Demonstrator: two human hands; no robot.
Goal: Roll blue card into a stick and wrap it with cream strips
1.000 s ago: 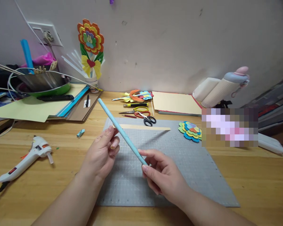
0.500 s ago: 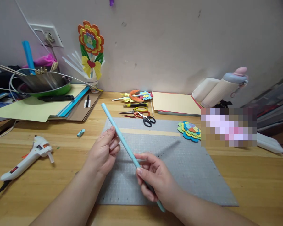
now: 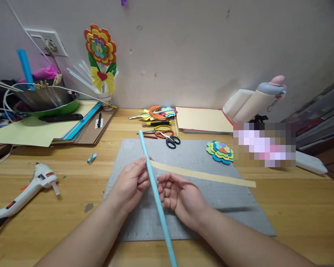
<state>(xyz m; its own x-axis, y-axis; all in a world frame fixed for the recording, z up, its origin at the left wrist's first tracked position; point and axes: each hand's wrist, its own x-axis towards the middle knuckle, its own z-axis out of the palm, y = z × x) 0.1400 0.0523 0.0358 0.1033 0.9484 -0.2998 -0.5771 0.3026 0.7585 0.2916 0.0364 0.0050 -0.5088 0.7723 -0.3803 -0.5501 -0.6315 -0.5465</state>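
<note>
A long light-blue paper stick [image 3: 156, 193] runs from the far middle of the grey cutting mat [image 3: 211, 207] down toward me. My left hand [image 3: 132, 183] pinches it from the left, fingers closed on it. From the right, my right hand [image 3: 178, 196] has its fingers curled beside the stick and touching it. A tan paper strip [image 3: 203, 174] stretches from the stick at my left fingertips out to the right, slanting over the mat.
A white glue gun [image 3: 28, 189] lies at the left on the wooden desk. Scissors [image 3: 168, 137], a paper flower disc [image 3: 219, 151] and yellow card [image 3: 203, 119] lie beyond the mat. A bowl [image 3: 44, 98] and a paper flower in a cup [image 3: 101, 55] stand at the back left.
The stick has swung from slanting to nearly straight toward me and slid closer. The tan strip, lying flat at the mat's far edge before, now reaches from the stick out to the right.
</note>
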